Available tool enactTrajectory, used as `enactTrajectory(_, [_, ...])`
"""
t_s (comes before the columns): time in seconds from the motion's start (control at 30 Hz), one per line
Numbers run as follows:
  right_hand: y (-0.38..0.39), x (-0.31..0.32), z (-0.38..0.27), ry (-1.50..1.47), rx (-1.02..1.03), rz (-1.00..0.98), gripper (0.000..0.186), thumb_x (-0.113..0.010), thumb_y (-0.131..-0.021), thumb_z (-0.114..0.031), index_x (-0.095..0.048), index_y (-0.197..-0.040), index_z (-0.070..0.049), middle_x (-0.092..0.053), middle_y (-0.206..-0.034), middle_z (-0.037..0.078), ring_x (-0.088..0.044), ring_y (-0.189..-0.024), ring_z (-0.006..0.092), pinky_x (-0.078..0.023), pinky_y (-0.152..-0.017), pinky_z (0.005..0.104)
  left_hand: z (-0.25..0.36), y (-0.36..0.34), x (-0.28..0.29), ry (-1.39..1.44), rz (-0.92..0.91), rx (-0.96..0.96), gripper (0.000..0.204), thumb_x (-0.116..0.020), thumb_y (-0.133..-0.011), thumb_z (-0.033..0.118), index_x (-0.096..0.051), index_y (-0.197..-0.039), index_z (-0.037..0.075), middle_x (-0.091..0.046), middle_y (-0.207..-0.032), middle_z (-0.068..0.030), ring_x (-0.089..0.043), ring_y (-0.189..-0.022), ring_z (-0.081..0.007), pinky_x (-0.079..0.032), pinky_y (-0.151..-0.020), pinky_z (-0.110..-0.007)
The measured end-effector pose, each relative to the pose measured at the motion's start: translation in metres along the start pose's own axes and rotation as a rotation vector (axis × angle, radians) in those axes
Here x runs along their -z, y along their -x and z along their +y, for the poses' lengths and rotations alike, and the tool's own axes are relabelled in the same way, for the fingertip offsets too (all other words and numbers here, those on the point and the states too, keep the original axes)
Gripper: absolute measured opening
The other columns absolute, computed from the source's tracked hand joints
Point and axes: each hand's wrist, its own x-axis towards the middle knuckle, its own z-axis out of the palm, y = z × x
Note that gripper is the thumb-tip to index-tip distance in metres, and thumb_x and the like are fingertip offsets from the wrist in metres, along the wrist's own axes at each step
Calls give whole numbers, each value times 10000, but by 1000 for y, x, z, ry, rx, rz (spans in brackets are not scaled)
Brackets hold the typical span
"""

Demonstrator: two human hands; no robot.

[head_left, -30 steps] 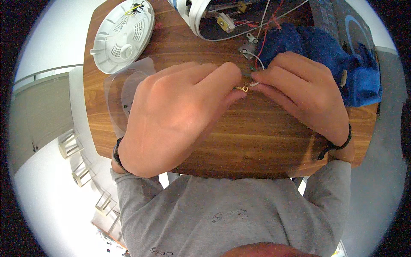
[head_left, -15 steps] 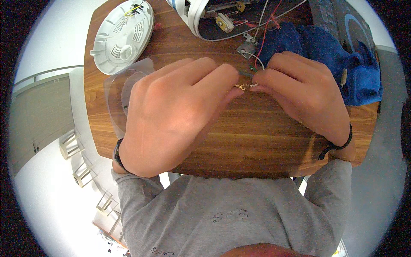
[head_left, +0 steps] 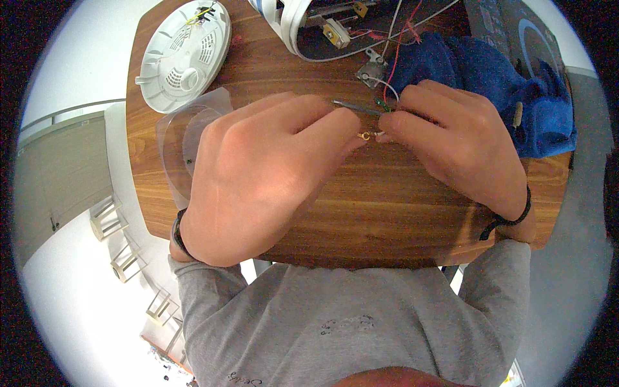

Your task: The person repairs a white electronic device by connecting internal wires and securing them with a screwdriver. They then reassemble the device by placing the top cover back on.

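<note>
i see, at the far left of the table (head_left: 354, 213), a white vented cover (head_left: 169, 63); nearer, a clear plastic sheet (head_left: 169, 138), partly hidden by the left hand (head_left: 258, 168). that hand is pinched on a brass ring terminal (head_left: 365, 136) above mid-table. just right of it, the right hand (head_left: 459, 138) pinches a white wire end (head_left: 379, 136); i cannot tell whether terminal and wire touch. farther right lies a blue cloth (head_left: 551, 122).
</note>
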Motion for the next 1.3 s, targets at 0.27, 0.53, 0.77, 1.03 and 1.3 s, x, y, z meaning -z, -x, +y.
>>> enactTrajectory(0.27, [1, -1, 1, -3, 7, 8, 143, -785, -845, -92, -725, -967, -46, -661, -923, 94, -704, -811, 292, -593, -650, 402, 0, 0, 1, 5, -8, -18, 183, -894, -874, 154, -830, -1032, 86, -752, -848, -102, -752, -736, -313, -585, -641, -437])
enactTrajectory(0.53, [1, -1, 1, 3, 7, -6, 156, -816, -850, -108, -707, -939, -42, -650, -912, 95, -697, -805, 294, -589, -645, 405, 1, 1, 3, 11, -18, -28, 273, -865, -850, 159, -852, -1117, 106, -724, -822, -87, -731, -721, -308, -567, -632, -438])
enactTrajectory(0.77, [1, -2, 1, -37, 6, 23, 198, -864, -834, -91, -735, -972, -31, -671, -929, 97, -701, -814, 297, -582, -648, 400, 1, -1, 4, -13, -33, -40, 280, -822, -838, 161, -847, -1112, 114, -705, -835, -80, -720, -743, -312, -561, -646, -439])
enactTrajectory(1.03, [-2, 0, -1, -86, -19, 106, 307, -917, -785, -55, -790, -1062, -15, -682, -916, 96, -698, -810, 284, -567, -652, 381, 0, -2, 1, -26, 4, -39, 231, -851, -857, 146, -810, -1076, 87, -719, -876, -92, -736, -794, -329, -586, -697, -445])
enactTrajectory(1.3, [-3, 0, 0, -98, 23, 181, 349, -919, -793, -21, -806, -1122, 1, -709, -968, 116, -714, -811, 280, -576, -654, 371, 0, -2, -3, 44, 83, -27, 244, -844, -861, 86, -797, -1099, 56, -734, -914, -117, -752, -843, -355, -602, -737, -448])
